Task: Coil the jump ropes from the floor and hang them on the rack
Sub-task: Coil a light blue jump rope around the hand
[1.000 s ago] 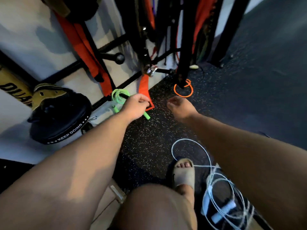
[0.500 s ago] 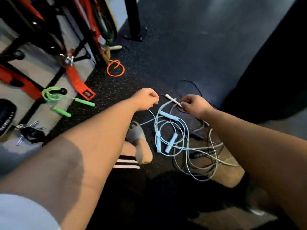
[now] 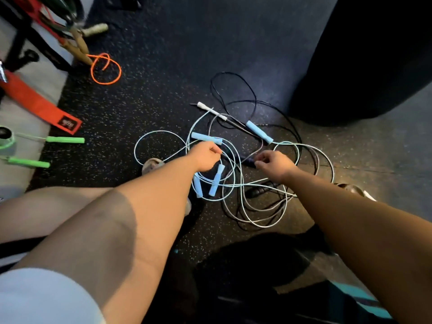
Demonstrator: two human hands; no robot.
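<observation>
A tangle of jump ropes lies on the speckled black floor: pale blue cords with light blue handles, a white handle, and a thin black rope looping behind. My left hand is down on the pile with fingers curled over a pale blue cord; I cannot see a firm grip. Fingers curled too, my right hand hovers by a dark handle. A green rope hangs at the left edge by the rack.
An orange rope loop lies near the rack's foot. A red strap hangs down at the left. A large black bag stands at the right. My sandalled feet flank the pile, and my left knee fills the lower left.
My view swung from the rack and the green rope to the floor pile. Both hands dropped from the air onto the tangled ropes.
</observation>
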